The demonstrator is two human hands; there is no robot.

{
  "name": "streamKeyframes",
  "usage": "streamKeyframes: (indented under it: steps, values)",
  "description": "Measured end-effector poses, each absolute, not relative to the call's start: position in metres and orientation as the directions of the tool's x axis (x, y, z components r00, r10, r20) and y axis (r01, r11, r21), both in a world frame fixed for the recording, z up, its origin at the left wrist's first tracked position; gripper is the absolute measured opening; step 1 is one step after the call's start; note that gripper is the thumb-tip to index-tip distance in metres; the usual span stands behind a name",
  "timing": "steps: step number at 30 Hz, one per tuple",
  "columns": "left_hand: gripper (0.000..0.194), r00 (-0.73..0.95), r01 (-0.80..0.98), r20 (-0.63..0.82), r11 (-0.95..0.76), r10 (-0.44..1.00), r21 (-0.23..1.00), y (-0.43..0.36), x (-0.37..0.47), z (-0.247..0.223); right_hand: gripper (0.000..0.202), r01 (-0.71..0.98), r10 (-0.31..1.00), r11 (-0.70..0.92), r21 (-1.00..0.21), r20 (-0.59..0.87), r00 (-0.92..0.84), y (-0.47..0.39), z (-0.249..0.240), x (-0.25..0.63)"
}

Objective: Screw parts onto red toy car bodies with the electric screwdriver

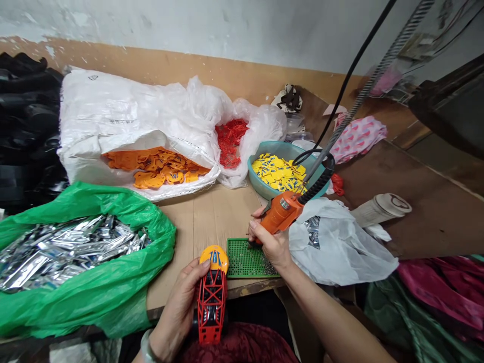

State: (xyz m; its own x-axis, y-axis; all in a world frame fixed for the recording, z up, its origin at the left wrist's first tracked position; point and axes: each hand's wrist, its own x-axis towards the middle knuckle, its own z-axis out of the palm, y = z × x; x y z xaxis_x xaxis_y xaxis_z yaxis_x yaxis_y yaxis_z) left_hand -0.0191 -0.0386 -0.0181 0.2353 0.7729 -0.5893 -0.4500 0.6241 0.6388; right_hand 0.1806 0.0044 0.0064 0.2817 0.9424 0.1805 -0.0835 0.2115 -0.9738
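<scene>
Scuffed, pale wall (215, 35) with an orange lower band stood behind a worktop covered in cardboard (200, 212). Your left hand (185, 287) gripped a red-framed toy (212, 297) at the near edge, thumb pressed on its round orange end, probably to keep that piece seated; its lower part hung above your lap. Your right fingers were closed around an orange power screwdriver; that right hand (274, 244) held it slanting over a green tray (238, 263) of tiny metal bits. A spring (370, 83) rose from the tool, perhaps to bear its weight. Around you, seemingly for easy reach, sat a green bag (94, 307) of silvery pieces, a white sack (113, 101) of orange ones and a blue bowl (260, 190) of yellow ones. Your right hand hid the tool's tip, so you could not tell whether it touched the tray. Left fingertips were hidden beneath the toy; the green bag was cut off.
</scene>
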Motion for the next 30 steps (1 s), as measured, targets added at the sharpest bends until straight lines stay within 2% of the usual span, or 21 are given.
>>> streamKeyframes:
  steps: [5, 10, 13, 19, 30]
  values:
    - [0.03, 0.23, -0.452, -0.579, 0.612, 0.782, 0.648, -0.039, -0.019, -0.018, 0.026, -0.138, 0.949, 0.207, -0.968, 0.165, 0.269, 0.005, 0.011, 0.18]
    - [0.033, 0.253, -0.501, -0.561, 0.603, 0.788, 0.62, -0.037, -0.015, -0.009, 0.022, -0.368, 0.938, 0.314, -0.875, 0.225, 0.264, 0.009, 0.048, 0.166]
    - [0.033, 0.256, -0.515, -0.519, 0.569, 0.816, 0.641, -0.035, -0.014, -0.008, 0.023, -0.449, 0.95, 0.305, -0.84, 0.237, 0.202, 0.012, 0.069, 0.151]
    - [0.039, 0.266, -0.547, -0.509, 0.563, 0.819, 0.62, -0.034, -0.017, -0.01, 0.026, -0.461, 0.966, 0.259, -0.849, 0.218, 0.141, 0.02, 0.069, 0.127]
    - [0.036, 0.275, -0.538, -0.514, 0.573, 0.812, 0.618, -0.035, -0.018, -0.008, 0.026, -0.457, 0.969, 0.246, -0.855, 0.219, 0.113, 0.023, 0.069, 0.117]
